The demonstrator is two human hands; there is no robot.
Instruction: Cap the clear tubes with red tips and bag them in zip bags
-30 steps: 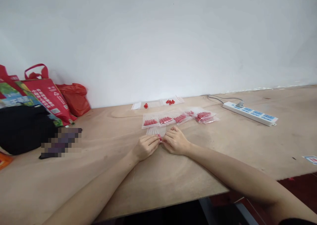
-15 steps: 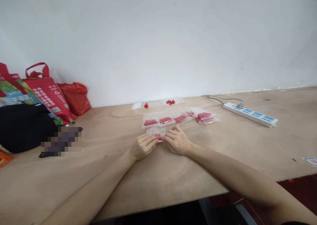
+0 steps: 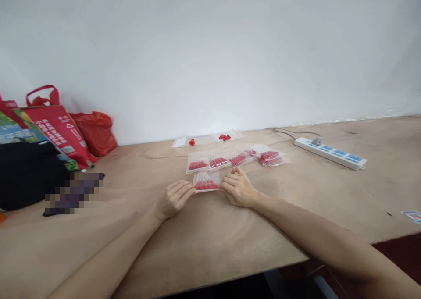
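In front of me lies a small clear zip bag (image 3: 206, 177) holding several thin white sticks with thick red ends (image 3: 206, 185), the red ends towards me. My left hand (image 3: 177, 198) pinches the bag's near left corner. At its near right corner my right hand (image 3: 239, 188) is closed, thumb and fingers together on the edge. Just behind, similar filled bags (image 3: 219, 160) lie in an overlapping row, with a stack of them (image 3: 270, 155) at the right end.
Against the wall, clear bags (image 3: 205, 139) lie flat with small red pieces (image 3: 225, 137) on them. A white power strip (image 3: 330, 153) with a grey cable is at the right. Red carrier bags (image 3: 61, 130), a black bag (image 3: 31, 172) and a blurred dark item (image 3: 75, 193) are at the left.
My left hand has slid left along the bag's near edge to the corner, uncovering more red ends. My right hand stays at the right corner. The view has shifted slightly.
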